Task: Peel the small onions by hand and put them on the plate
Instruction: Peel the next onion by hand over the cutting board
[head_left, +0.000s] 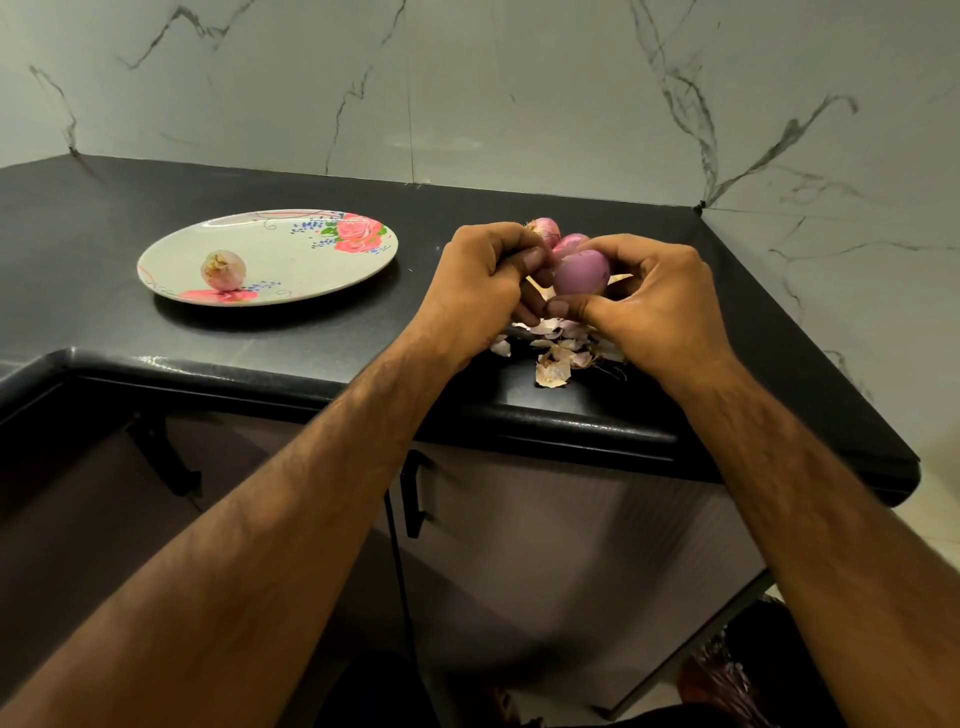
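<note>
Right of centre, the right hand (655, 304) grips a smooth purple onion (581, 273) with curled fingers (618, 248), and the left hand (483, 280) pinches it too. Slick now, it could squirt out onto the desk (363, 332) and miss the plate (311, 260) at left.

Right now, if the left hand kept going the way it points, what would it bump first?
The purple onion held by the right hand. The left hand points rightward at it, and its fingertips seem to pinch the onion's near end, so nothing lies between, though depth is hard to judge.
</note>
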